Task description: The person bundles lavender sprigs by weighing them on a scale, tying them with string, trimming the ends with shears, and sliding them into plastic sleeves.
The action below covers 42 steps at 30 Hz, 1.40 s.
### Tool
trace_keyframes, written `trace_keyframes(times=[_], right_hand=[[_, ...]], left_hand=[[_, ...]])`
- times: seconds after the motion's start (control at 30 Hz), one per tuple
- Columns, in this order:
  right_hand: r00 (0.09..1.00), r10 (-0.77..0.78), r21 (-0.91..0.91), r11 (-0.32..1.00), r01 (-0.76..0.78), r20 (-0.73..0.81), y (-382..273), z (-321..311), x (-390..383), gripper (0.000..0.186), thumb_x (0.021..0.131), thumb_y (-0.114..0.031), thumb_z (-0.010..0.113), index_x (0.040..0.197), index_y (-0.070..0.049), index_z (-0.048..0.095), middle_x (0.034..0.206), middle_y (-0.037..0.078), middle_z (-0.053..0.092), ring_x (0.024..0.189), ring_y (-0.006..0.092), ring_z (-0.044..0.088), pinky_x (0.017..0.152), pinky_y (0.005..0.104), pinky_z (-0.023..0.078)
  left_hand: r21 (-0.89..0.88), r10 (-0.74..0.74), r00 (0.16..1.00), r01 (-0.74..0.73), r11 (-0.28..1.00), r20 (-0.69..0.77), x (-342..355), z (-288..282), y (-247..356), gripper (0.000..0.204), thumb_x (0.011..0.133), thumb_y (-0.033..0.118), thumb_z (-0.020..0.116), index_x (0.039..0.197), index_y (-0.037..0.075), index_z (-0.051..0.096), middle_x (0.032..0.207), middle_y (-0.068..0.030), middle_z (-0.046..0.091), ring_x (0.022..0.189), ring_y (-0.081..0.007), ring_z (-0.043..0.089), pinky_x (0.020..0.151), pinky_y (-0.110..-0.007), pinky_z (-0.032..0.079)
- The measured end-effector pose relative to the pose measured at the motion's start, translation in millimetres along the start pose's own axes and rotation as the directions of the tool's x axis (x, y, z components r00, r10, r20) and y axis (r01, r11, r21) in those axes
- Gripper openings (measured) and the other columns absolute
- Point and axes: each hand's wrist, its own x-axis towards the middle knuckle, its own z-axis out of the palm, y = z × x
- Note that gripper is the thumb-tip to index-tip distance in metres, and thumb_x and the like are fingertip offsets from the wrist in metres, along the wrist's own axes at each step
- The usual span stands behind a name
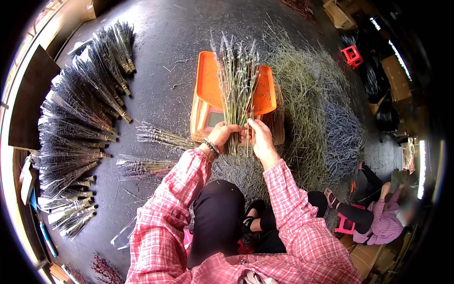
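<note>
A bunch of dried lavender stems (236,80) lies across the orange weighing scale (207,80) on the dark floor, flower heads pointing away from me. My left hand (223,135), with a beaded bracelet at the wrist, grips the stem ends of the bunch. My right hand (260,137) holds the same stems from the right side, fingers closed around them. The scale's grey display (213,119) shows just left of my left hand.
Many tied lavender bundles (80,118) fan out along the left. Two loose bundles (156,137) lie near my left arm. A heap of loose stems (312,118) spreads to the right. Another person in pink (383,220) sits at the lower right by red stools (352,56).
</note>
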Motion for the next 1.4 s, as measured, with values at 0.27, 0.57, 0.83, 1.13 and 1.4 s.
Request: trace_keyframes(times=[0.27,0.57,0.83,1.13,1.4], right_hand=[[0.989,-0.124,-0.031,0.991,0.126,0.082,1.0,-3.8,0.0,0.014,0.09,-0.02,0.055,0.092,-0.006,0.057,0.079,-0.001,0.058,0.073,0.0058,0.054,0.063,0.0198,0.044],[0.988,-0.155,-0.159,0.975,0.152,-0.009,1.0,-0.2,-9.6,0.021,0.093,-0.024,0.05,0.095,-0.004,0.057,0.072,-0.002,0.054,0.059,0.0052,0.051,0.046,0.0189,0.04],[0.984,-0.169,-0.243,0.959,0.149,-0.064,-5.7,3.7,-18.1,0.017,0.093,-0.024,0.049,0.093,-0.007,0.053,0.067,-0.003,0.051,0.052,0.0045,0.046,0.042,0.017,0.033],[0.981,-0.168,-0.315,0.94,0.131,-0.096,-4.0,7.2,-26.3,0.022,0.095,-0.026,0.043,0.095,-0.005,0.049,0.059,-0.003,0.043,0.045,0.0037,0.04,0.039,0.0189,0.032],[0.843,-0.531,-0.78,0.491,0.389,0.087,28.6,-13.9,-3.2,0.026,0.091,-0.022,0.046,0.099,-0.001,0.059,0.086,0.017,0.061,0.08,0.0285,0.06,0.071,0.035,0.048]], left_hand=[[-0.035,-0.023,0.995,0.02,0.999,-0.095,-7.1,27.3,7.8,0.022,0.079,0.014,0.065,0.096,0.002,0.06,0.084,-0.0079,0.064,0.069,-0.0173,0.063,0.061,-0.032,0.054],[-0.01,0.033,0.999,-0.033,0.999,-0.035,-2.1,14.6,-2.1,0.015,0.082,0.012,0.06,0.093,0.002,0.061,0.077,-0.0059,0.064,0.057,-0.0134,0.059,0.054,-0.027,0.049],[0.022,0.043,0.998,-0.042,0.999,-0.051,-3.8,11.5,-3.7,0.011,0.083,0.012,0.061,0.089,0.003,0.059,0.076,-0.0056,0.064,0.055,-0.0116,0.057,0.051,-0.026,0.049],[0.056,0.113,0.99,-0.109,0.993,-0.08,-7.3,23.3,-11.4,0.014,0.085,0.012,0.058,0.096,0.003,0.057,0.078,-0.0071,0.065,0.055,-0.0117,0.057,0.049,-0.025,0.048],[0.124,0.245,0.957,-0.227,0.966,-0.156,3.3,32.4,-29.7,0.023,0.084,0.012,0.063,0.104,0.001,0.056,0.093,-0.0082,0.064,0.078,-0.0141,0.062,0.068,-0.027,0.051]])
